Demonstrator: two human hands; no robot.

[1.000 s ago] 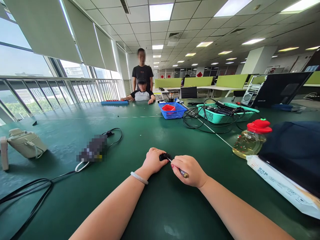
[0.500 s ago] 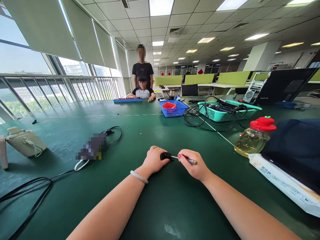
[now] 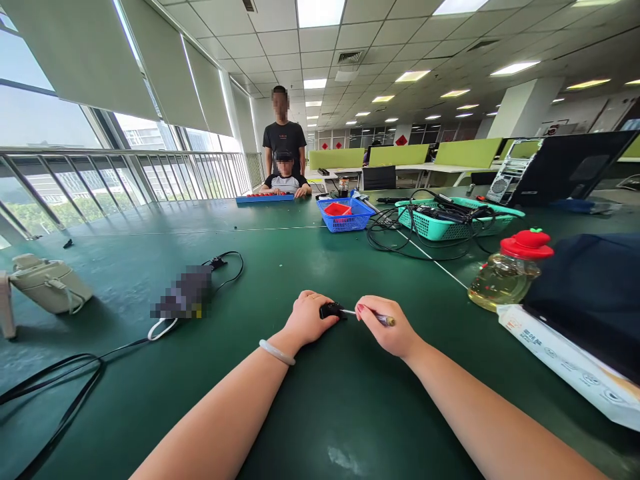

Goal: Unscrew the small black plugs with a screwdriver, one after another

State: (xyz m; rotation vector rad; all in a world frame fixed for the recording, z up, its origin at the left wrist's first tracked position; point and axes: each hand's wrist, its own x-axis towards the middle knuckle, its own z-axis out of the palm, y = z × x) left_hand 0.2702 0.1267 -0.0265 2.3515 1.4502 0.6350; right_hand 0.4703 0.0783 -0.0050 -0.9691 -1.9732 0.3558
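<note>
My left hand rests on the green table with its fingers curled round a small black part, pinning it down. A pale bangle circles that wrist. My right hand pinches a thin screwdriver with a brownish handle. The tool lies nearly level, and its metal tip touches the right side of the black part.
A glass bottle with a red cap and a dark bag on a white packet lie to the right. A blurred device with black cables and a cream pouch sit left. Blue basket, teal basket and two people are far across.
My right hand has turned and lowered the screwdriver from a steep slant to nearly level, its tip staying at the black part. My left hand has kept its hold.
</note>
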